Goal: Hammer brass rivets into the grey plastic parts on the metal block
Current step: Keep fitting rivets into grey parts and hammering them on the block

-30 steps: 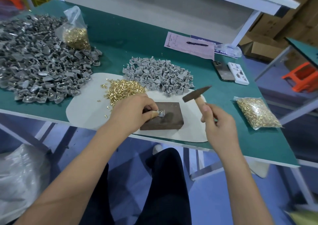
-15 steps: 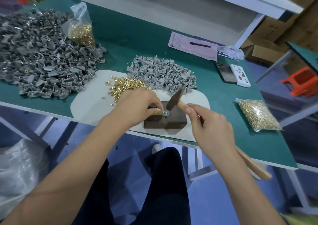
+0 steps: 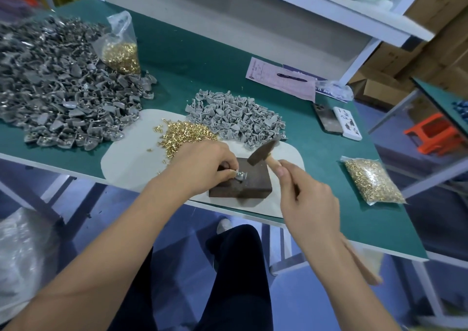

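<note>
1. While pinching a small grey plastic part [image 3: 240, 176] against the top of the dark metal block [image 3: 243, 178], left hand [image 3: 202, 165] curled, fingertips tight on the part's left end.
2. Right hand [image 3: 307, 199] wrapped round the wooden handle of a hammer [image 3: 263, 152], head tilted and raised just above the block, up and to the right of the part.
3. Block on a pale mat [image 3: 126, 158] at the near edge of the green table [image 3: 202, 60].
4. Loose brass rivets [image 3: 184, 134] heaped on the mat behind the left hand; light grey parts [image 3: 235, 115] piled just beyond.
5. Large darker grey heap [image 3: 58, 98] at far left, with a bag of rivets [image 3: 121, 49] on it.
6. Second rivet bag [image 3: 371, 181] at right; phone [image 3: 326, 120], white box [image 3: 347, 123], pink paper [image 3: 281, 81] with pen [image 3: 291, 77] further back.
</note>
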